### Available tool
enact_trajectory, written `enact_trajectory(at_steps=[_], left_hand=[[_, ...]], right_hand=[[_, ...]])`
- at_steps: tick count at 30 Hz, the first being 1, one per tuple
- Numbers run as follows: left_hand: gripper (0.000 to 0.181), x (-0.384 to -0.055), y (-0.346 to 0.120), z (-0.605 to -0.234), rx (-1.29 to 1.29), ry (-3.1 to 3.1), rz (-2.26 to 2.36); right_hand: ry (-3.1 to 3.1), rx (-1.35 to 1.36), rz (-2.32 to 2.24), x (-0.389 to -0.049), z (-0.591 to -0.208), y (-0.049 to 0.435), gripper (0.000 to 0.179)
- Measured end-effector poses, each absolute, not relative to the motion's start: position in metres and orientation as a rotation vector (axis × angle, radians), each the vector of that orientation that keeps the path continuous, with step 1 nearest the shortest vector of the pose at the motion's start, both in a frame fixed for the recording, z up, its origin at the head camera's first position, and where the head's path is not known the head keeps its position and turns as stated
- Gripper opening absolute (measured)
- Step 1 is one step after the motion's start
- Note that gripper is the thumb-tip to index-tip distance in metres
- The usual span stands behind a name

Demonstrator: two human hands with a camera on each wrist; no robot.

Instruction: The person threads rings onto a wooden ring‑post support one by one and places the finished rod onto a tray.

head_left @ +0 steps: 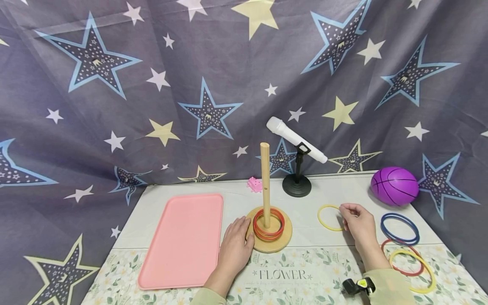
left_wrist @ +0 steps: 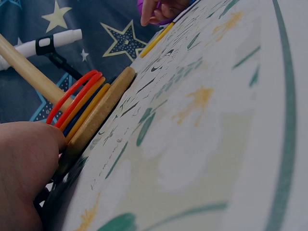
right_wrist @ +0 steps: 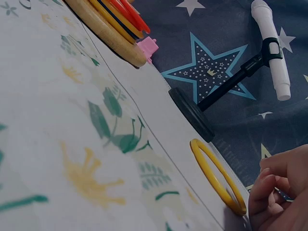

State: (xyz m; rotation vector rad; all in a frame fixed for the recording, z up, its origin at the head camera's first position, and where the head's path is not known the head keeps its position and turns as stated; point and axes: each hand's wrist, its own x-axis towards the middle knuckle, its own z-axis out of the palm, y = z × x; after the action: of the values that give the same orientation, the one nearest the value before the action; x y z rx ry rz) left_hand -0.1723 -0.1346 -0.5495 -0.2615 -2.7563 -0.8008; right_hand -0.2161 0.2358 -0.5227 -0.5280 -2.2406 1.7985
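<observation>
In the head view, my left hand (head_left: pixel 235 243) rests against the left edge of the round wooden base (head_left: pixel 286 237), its fingers extended. From that base rises a wooden post (head_left: pixel 265 182). Several rings (head_left: pixel 268 235) are stacked around its foot, red on top; the left wrist view shows yellow and blue under the red. My right hand (head_left: pixel 357 222) is at the right side of a yellow ring (head_left: pixel 320 217) lying on the table, partly covering it. In the right wrist view, my loosely bent fingers (right_wrist: pixel 262 192) are beside the ring's end, not visibly around it.
A pink tray (head_left: pixel 183 241) lies left of the base. Behind stand a white microphone (head_left: pixel 295 137) on a black stand (head_left: pixel 296 185) and a small pink object (head_left: pixel 254 184). On the right are a purple ball (head_left: pixel 394 186), blue rings (head_left: pixel 385 228), a red ring (head_left: pixel 404 273) and a yellow ring (head_left: pixel 431 279).
</observation>
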Motion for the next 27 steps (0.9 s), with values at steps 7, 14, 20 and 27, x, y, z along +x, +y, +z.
enact_trajectory(at_steps=[7,14,20,27], left_hand=[[0.051,-0.1725,-0.1350,-0.5499,-0.262,-2.757,-0.803],[0.051,-0.1719,-0.1344,-0.5492,-0.258,-2.763,-0.809],[0.051,-0.1718,-0.1339,-0.5480,-0.253,-2.766,-0.819],[0.051,-0.1715,-0.1337,-0.5468,-0.245,-2.769,-0.819]], right_hand=[[-2.253,-0.540,1.796,-0.2162,-0.5265,0.2358,0.031],[-2.252,-0.553,1.801,-0.2165,-0.5292,0.2363,0.030],[-2.263,-0.535,1.793,-0.2192,-0.5308,0.2372,0.029],[-2.311,-0.531,1.765,-0.2230,-0.5319,0.2362,0.033]])
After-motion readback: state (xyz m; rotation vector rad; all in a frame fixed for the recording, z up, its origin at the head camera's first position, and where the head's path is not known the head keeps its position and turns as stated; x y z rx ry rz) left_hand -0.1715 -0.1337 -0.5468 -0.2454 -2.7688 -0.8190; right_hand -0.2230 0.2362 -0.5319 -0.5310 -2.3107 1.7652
